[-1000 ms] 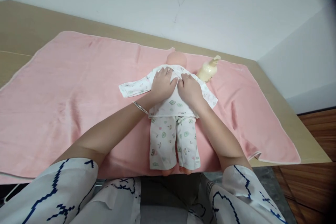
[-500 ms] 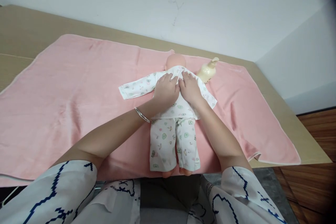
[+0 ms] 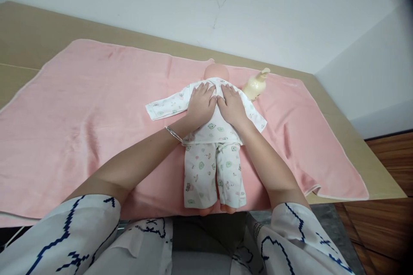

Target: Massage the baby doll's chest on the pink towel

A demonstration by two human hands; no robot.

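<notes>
Doll [image 3: 213, 135] by fuzzy blanket's [image 3: 97, 107] near edge, roomy leftward lol
Left hand [image 3: 200, 104] and right hand [image 3: 232, 105] flat on printed top [image 3: 222, 130], fingers half-fanned, gripping nothing

Long-sleeved white cloth doll top [image 3: 219, 128], matching white cloth trousers [image 3: 201, 172]: small motifs, green, pink, brownish. Pink fabric blanket [image 3: 112, 90]: plain, paler edging. Rounded cream pump bottle [image 3: 254, 88], top's 2 o'clock. Thin silver bangle [image 3: 174, 134], 8 o'clock. White fabric sleeves [image 3: 87, 223], 8 and 5 o'clock: jagged navy lines.
</notes>
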